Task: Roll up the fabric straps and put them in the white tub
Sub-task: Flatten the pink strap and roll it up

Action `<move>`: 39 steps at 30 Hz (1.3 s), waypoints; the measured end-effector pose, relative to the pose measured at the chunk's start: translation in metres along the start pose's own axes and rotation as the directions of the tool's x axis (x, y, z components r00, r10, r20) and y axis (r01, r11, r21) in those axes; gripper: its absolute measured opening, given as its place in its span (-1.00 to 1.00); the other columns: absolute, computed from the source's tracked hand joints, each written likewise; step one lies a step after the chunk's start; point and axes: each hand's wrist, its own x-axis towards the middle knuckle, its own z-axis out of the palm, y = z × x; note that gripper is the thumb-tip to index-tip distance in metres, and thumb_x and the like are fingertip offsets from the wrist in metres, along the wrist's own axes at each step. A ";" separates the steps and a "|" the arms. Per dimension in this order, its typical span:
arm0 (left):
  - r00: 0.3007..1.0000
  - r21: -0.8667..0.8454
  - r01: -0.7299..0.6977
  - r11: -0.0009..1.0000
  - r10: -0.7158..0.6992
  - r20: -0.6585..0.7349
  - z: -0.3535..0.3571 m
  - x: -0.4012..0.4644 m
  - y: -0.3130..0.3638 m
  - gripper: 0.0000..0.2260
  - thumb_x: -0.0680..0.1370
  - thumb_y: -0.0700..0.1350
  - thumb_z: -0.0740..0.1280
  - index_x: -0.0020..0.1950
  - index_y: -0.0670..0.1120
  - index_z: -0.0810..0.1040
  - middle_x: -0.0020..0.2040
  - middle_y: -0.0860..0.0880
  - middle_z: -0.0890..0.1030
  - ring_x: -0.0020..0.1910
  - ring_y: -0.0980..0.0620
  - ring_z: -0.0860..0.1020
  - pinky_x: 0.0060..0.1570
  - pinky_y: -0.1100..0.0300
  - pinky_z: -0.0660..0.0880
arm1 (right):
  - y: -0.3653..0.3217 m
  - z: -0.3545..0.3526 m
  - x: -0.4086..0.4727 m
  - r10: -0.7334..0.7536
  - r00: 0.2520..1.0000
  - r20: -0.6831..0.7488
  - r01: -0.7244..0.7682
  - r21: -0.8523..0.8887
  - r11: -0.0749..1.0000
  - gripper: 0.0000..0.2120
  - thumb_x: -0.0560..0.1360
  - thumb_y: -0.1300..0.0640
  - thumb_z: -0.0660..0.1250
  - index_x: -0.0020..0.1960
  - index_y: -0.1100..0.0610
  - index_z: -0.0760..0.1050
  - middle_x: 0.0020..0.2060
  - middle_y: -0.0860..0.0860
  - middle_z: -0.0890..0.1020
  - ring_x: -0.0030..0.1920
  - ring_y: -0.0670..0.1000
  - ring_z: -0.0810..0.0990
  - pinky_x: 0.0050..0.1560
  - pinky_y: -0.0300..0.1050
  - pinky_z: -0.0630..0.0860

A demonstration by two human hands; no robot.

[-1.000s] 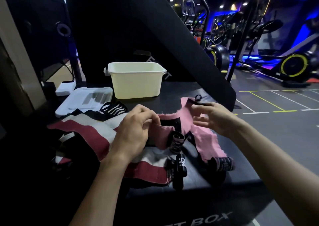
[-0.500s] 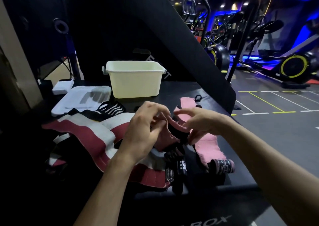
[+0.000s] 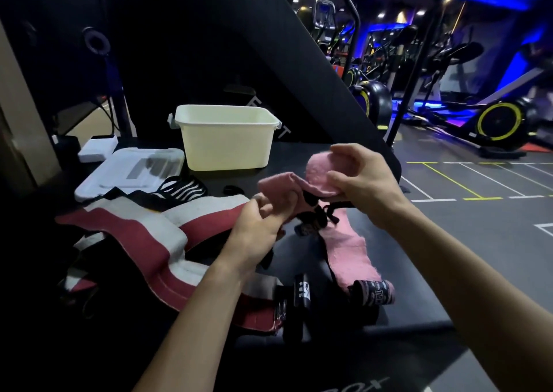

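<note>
Both hands hold a pink fabric strap (image 3: pixel 281 186) above the black platform. My right hand (image 3: pixel 356 179) grips its rolled end, a pink coil (image 3: pixel 318 172), lifted toward the tub. My left hand (image 3: pixel 260 227) pinches the loose part just below and to the left. A second pink strap (image 3: pixel 347 257) lies flat to the right with a black printed end. Red-and-white straps (image 3: pixel 143 242) and a black-and-white striped strap (image 3: pixel 179 186) lie at left. The white tub (image 3: pixel 224 143) stands behind; I cannot see inside it.
A clear plastic lid (image 3: pixel 128 172) and a small white box (image 3: pixel 97 151) lie left of the tub. The platform (image 3: pixel 404 287) edge drops to the gym floor on the right. A black slanted panel (image 3: pixel 269 62) rises behind the tub. Exercise machines stand far right.
My right hand has risen with the pink strap, and its end is now wound into a coil. My left hand shifted down and right along the loose part.
</note>
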 end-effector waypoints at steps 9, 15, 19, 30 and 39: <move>0.992 -0.055 -0.118 0.991 0.120 0.036 0.023 0.001 0.004 -0.69 0.48 0.08 0.41 0.05 -0.13 0.66 -0.03 -0.06 0.75 -0.02 0.01 0.68 0.10 0.02 0.60 | 0.014 -0.026 0.025 -0.132 0.981 -0.146 0.122 -0.075 0.990 -0.30 0.32 0.17 0.40 0.45 -0.04 0.41 0.27 -0.01 0.55 0.24 0.01 0.57 0.37 0.02 0.48; 0.991 0.029 -0.109 0.994 0.106 0.078 0.027 0.008 0.004 -0.81 0.61 -0.06 0.39 0.02 -0.17 0.68 -0.08 -0.19 0.72 -0.13 -0.01 0.62 -0.07 0.14 0.55 | 0.060 -0.061 0.058 0.076 0.970 -0.233 -0.083 -0.019 0.996 -0.26 0.48 0.39 0.34 0.59 0.08 0.21 0.40 -0.01 0.41 0.36 -0.02 0.44 0.40 -0.10 0.43; 0.964 0.090 0.016 0.996 -0.039 0.261 0.026 0.016 -0.001 -0.83 0.66 -0.21 0.33 0.18 -0.20 0.67 0.00 -0.12 0.72 -0.16 0.06 0.63 -0.17 0.27 0.58 | 0.095 -0.060 0.069 0.203 0.961 -0.189 -0.207 0.000 0.978 -0.28 0.46 0.46 0.21 0.58 0.11 0.23 0.38 0.08 0.45 0.25 0.07 0.54 -0.03 -0.14 0.60; 0.908 0.277 0.087 0.957 -0.190 0.374 0.019 0.040 -0.012 -0.82 0.67 -0.26 0.25 0.10 -0.34 0.61 -0.28 -0.11 0.66 -0.42 0.04 0.58 -0.41 0.16 0.56 | 0.102 -0.008 0.153 0.138 0.987 0.078 -0.149 0.158 0.976 -0.33 0.51 0.51 0.26 0.54 0.09 0.35 0.37 -0.02 0.51 0.15 -0.19 0.54 -0.12 -0.47 0.47; 0.839 0.464 0.115 0.879 -0.336 0.429 0.037 0.045 -0.035 -0.76 0.71 -0.18 0.15 0.08 -0.35 0.46 -0.49 -0.10 0.55 -0.63 0.01 0.44 -0.52 0.19 0.34 | 0.164 0.026 0.154 0.344 0.878 0.332 -0.350 -0.042 0.936 -0.49 0.62 0.40 0.18 0.44 -0.03 0.48 0.14 -0.10 0.63 -0.09 -0.07 0.48 -0.24 -0.21 0.39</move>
